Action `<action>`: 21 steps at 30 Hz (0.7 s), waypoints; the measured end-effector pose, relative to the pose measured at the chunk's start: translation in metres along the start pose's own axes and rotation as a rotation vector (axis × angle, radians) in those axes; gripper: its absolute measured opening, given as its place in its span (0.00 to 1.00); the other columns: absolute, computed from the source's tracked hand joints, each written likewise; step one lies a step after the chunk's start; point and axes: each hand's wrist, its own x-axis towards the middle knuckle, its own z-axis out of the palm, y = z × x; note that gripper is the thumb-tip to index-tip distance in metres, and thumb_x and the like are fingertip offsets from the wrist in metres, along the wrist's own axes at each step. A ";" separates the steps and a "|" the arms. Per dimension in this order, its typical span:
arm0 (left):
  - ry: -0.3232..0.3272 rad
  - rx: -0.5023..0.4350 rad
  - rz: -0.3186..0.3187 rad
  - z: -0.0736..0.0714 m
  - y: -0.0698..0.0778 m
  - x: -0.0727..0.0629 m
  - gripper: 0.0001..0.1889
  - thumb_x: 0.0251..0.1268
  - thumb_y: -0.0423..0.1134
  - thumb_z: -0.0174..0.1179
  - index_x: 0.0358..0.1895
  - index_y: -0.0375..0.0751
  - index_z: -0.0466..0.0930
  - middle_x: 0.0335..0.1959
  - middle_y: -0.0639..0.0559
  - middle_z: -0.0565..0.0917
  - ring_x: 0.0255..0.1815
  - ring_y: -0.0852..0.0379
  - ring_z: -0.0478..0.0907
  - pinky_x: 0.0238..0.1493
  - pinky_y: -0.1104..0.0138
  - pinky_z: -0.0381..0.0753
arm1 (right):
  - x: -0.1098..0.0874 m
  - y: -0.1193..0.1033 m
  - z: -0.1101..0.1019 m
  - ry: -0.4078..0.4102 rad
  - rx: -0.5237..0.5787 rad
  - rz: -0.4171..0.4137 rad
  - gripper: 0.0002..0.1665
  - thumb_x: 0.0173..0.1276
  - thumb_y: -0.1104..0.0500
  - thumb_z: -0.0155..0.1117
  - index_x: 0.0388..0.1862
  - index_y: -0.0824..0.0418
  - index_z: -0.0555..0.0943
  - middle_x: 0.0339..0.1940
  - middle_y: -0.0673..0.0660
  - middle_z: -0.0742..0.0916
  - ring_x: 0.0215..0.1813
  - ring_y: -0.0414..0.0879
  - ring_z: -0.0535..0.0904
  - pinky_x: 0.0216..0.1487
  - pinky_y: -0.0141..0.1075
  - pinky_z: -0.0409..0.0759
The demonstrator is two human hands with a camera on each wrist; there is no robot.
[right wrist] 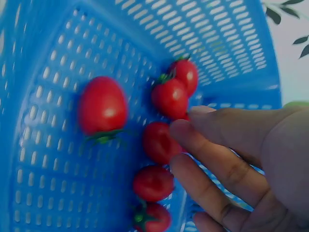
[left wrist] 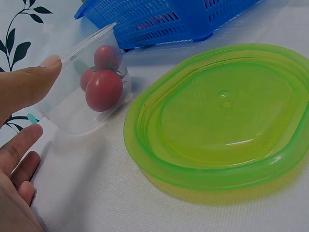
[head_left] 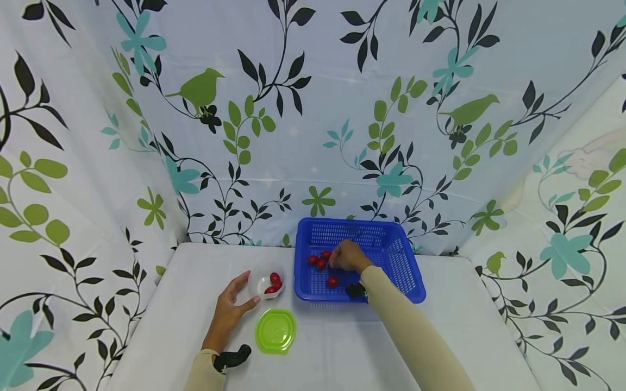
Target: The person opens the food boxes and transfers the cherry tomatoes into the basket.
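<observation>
My left hand (head_left: 229, 309) grips a small clear plastic container (head_left: 263, 284) from its left side. In the left wrist view the thumb lies against the container's wall (left wrist: 72, 113), and red cherry tomatoes (left wrist: 104, 90) lie inside. My right hand (head_left: 348, 256) reaches into a blue perforated basket (head_left: 415, 278). In the right wrist view its fingertips (right wrist: 181, 129) touch tomatoes (right wrist: 161, 142) in a cluster, with the fingers fairly straight; no tomato is clearly held. A single tomato (right wrist: 103, 106) lies apart on the basket floor.
A translucent green lid (head_left: 275, 331) lies on the white table (head_left: 332, 353), near the container and in front of the basket. A patterned curtain (head_left: 313, 136) hangs behind and at both sides. Each wrist wears a black strap (head_left: 232, 358).
</observation>
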 end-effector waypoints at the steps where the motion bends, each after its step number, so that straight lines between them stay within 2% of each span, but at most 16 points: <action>1: 0.000 -0.003 -0.001 0.000 0.000 0.000 0.43 0.66 0.46 0.76 0.82 0.56 0.64 0.85 0.52 0.66 0.89 0.45 0.54 0.87 0.35 0.46 | -0.001 -0.002 0.000 0.009 0.010 -0.012 0.06 0.68 0.64 0.74 0.30 0.56 0.92 0.33 0.50 0.91 0.39 0.45 0.84 0.49 0.41 0.86; 8: 0.002 -0.012 -0.010 0.000 0.002 -0.002 0.42 0.66 0.47 0.76 0.81 0.58 0.65 0.85 0.53 0.66 0.89 0.46 0.54 0.88 0.37 0.46 | -0.011 -0.029 -0.003 0.069 0.052 -0.116 0.02 0.67 0.61 0.77 0.36 0.57 0.91 0.34 0.51 0.92 0.34 0.43 0.84 0.38 0.36 0.85; 17: 0.008 -0.011 -0.013 0.000 0.003 -0.002 0.43 0.65 0.47 0.76 0.82 0.58 0.65 0.85 0.53 0.66 0.89 0.47 0.54 0.88 0.38 0.46 | -0.020 -0.060 0.001 0.083 0.076 -0.196 0.06 0.69 0.59 0.77 0.43 0.58 0.91 0.38 0.51 0.93 0.38 0.41 0.87 0.40 0.34 0.88; 21: 0.006 -0.002 -0.014 0.000 0.002 -0.001 0.43 0.65 0.48 0.76 0.82 0.58 0.65 0.85 0.53 0.66 0.89 0.47 0.54 0.88 0.38 0.46 | -0.024 -0.072 0.005 0.083 0.084 -0.243 0.07 0.69 0.59 0.77 0.44 0.58 0.91 0.39 0.51 0.93 0.38 0.40 0.88 0.39 0.33 0.88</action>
